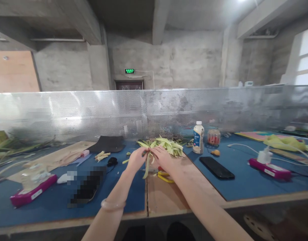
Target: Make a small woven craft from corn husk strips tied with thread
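Observation:
In the head view, my left hand (137,157) and my right hand (162,156) meet over the middle of the table. Their fingers pinch a pale green leaf strip (147,167), whose free end hangs below them. Another green end pokes out left of my left hand. Just beyond my fingers lies a loose pile of similar leaf strips (172,146). A yellow-handled tool (166,177), partly behind my right forearm, rests on the wooden board (166,201). What exactly sits between the fingertips is partly hidden.
A bottle (198,138), a lidded jar (213,137) and a black phone (216,167) stand or lie to the right. Purple power strips (269,170) lie on both sides with cables. Black sheeting (107,144) is at back left. A perforated metal screen (106,113) closes the far edge.

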Demonstrator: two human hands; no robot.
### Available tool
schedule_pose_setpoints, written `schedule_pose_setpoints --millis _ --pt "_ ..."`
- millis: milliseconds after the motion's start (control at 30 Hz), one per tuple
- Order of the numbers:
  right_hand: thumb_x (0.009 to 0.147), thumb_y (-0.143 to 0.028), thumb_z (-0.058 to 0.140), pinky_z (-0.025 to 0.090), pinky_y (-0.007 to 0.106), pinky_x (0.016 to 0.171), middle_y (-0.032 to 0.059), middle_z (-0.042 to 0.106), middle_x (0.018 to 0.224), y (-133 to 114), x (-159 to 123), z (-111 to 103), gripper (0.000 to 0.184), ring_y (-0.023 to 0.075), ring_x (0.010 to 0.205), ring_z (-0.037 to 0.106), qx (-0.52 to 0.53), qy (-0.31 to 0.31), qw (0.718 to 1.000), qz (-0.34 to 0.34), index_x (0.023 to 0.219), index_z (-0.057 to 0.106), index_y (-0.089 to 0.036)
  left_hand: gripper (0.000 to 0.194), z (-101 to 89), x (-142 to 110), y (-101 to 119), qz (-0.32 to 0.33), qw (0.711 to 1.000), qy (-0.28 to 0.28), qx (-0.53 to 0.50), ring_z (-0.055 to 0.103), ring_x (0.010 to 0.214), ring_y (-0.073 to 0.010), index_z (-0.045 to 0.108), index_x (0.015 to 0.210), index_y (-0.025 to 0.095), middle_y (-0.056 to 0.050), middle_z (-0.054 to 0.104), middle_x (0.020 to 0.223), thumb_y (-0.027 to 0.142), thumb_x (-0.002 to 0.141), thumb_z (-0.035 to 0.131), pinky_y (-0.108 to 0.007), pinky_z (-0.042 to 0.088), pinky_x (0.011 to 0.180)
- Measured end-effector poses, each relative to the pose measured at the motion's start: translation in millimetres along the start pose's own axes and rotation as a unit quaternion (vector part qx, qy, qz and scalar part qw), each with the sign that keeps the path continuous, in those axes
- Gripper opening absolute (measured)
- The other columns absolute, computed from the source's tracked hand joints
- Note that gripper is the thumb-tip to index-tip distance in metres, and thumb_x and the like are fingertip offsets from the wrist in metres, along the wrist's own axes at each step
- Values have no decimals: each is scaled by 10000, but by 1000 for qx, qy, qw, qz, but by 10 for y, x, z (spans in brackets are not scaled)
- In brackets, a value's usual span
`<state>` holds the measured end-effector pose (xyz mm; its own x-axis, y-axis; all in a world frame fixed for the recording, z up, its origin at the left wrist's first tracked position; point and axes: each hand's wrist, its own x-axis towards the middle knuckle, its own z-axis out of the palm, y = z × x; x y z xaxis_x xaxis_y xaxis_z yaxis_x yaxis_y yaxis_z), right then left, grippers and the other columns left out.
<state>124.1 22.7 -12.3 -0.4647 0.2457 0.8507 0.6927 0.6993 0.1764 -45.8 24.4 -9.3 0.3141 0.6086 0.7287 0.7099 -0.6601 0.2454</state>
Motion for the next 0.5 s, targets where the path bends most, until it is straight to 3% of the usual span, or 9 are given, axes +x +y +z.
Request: schedule_pose_setpoints --millis 500 --pt "870 -256 458 458 376 791 68 539 1081 28 -50 65 227 170 918 544 5 -51 998 28 1070 521 -170 253 52 1 -65 -16 998 -54 4 549 917 -175 519 1076 185 -76 531 1117 283 851 459 -373 469 781"
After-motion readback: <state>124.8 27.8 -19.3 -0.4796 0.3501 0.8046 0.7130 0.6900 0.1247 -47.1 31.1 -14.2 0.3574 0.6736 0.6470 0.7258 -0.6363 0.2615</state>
